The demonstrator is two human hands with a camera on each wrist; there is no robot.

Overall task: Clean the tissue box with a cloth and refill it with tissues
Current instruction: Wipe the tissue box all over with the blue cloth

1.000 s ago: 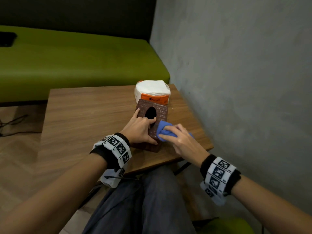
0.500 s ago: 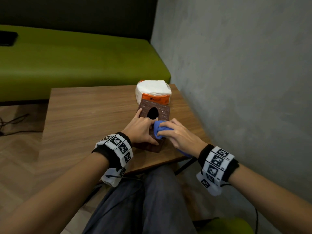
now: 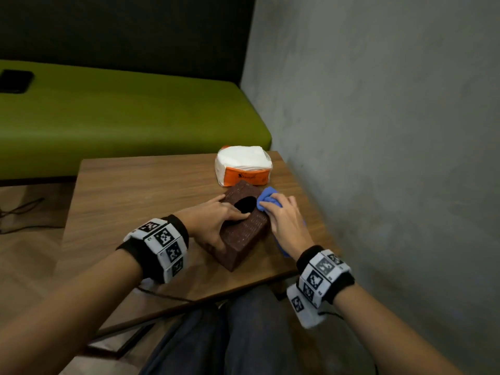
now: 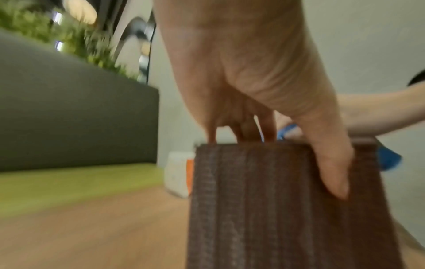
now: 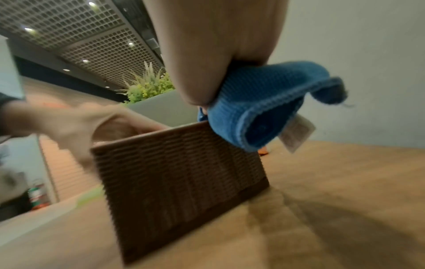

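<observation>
Now the brown woven tissue box (image 3: 244,231), centre frame on the wooden table (image 3: 140,196), is gripped by the left hand (image 3: 213,221), thumb down its near side; the blue cloth (image 3: 266,198) is bunched in the right hand's (image 3: 286,223) curled fingers against its top right edge, the tissue pack (image 3: 243,166) just above.

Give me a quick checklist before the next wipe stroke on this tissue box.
1. Left hand steadies the tissue box: ok.
2. Right hand holds the blue cloth: ok.
3. Cloth touches the box top: ok.
4. Box flat on the table: not ok, it looks tilted in the right wrist view.
5. Tissue pack clear of the wiping path: ok.
6. Box empty inside: cannot tell, opening is dark.
</observation>
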